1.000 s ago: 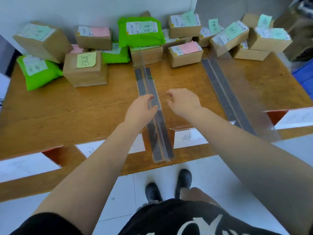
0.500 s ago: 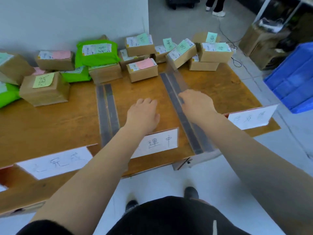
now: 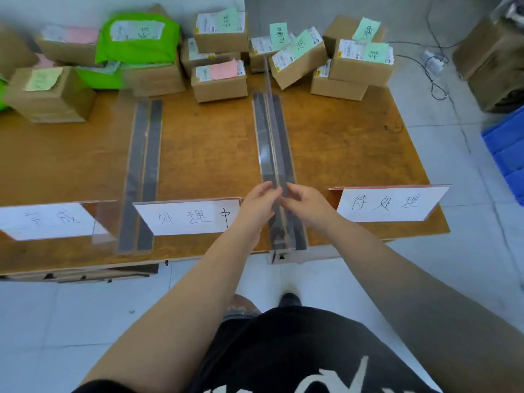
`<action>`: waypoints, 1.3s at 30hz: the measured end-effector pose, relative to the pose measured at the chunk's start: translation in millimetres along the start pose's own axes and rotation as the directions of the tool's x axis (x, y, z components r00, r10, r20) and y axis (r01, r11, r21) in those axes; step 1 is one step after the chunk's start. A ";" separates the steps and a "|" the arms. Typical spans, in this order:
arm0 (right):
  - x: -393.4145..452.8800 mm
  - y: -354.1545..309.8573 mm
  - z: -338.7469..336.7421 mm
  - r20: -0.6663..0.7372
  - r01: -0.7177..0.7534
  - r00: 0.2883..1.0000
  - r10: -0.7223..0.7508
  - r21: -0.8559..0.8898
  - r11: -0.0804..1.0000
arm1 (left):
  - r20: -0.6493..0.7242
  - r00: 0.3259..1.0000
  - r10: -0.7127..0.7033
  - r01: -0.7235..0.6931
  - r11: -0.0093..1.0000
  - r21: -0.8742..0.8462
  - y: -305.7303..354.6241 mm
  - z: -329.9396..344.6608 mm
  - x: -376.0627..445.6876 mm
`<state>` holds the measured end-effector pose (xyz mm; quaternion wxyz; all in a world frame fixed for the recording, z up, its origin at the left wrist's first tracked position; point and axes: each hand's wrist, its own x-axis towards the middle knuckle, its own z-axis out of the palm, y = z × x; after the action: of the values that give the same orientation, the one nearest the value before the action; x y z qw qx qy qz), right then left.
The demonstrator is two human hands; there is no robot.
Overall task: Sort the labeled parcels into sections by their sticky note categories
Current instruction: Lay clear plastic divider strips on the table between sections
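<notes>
Cardboard parcels with sticky notes are piled along the far edge of the wooden table (image 3: 354, 143): a box with a pink note (image 3: 219, 80), a green bag parcel (image 3: 139, 38), a box with a yellow note (image 3: 48, 93), and several boxes with green notes (image 3: 360, 62). Two clear dividers on grey strips split the table; the right divider (image 3: 273, 137) runs toward me. My left hand (image 3: 259, 201) and my right hand (image 3: 304, 204) pinch its near end from both sides. Three handwritten section signs stand at the front edge: left sign (image 3: 48, 221), middle sign (image 3: 190, 217), right sign (image 3: 388, 204).
The left divider (image 3: 143, 171) lies parallel between the left and middle signs. A blue crate (image 3: 507, 148) sits on the tiled floor at the right, with brown cartons (image 3: 493, 58) and cables behind it. A white wall backs the table.
My view swung right from the left divider to the right one. Both hands left the left divider, crossed the middle section and now hold the right divider's near end.
</notes>
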<state>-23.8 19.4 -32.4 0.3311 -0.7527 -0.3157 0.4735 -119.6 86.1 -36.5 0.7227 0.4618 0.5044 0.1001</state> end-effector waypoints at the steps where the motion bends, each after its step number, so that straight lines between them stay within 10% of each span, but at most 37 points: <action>1: 1.2 2.0 1.0 0.010 -0.012 1.000 0.012 0.054 0.998 | 0.007 1.000 -0.023 0.023 0.999 -0.038 -3.3 2.0 0.8; 6: 8.5 5.3 -1.0 0.060 -0.046 0.998 0.029 0.310 0.950 | 0.037 0.998 -0.058 0.064 0.980 -0.189 -0.1 10.1 10.2; 39: -9.4 10.1 -2.6 -0.056 0.141 0.990 -0.129 0.392 0.909 | 0.013 1.000 0.013 -0.011 0.993 -0.116 -6.5 15.0 1.3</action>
<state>-23.1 5.6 -34.8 0.5126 -0.6536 -0.2601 0.4923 -108.8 74.8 -41.4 0.7511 0.4227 0.4901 0.1304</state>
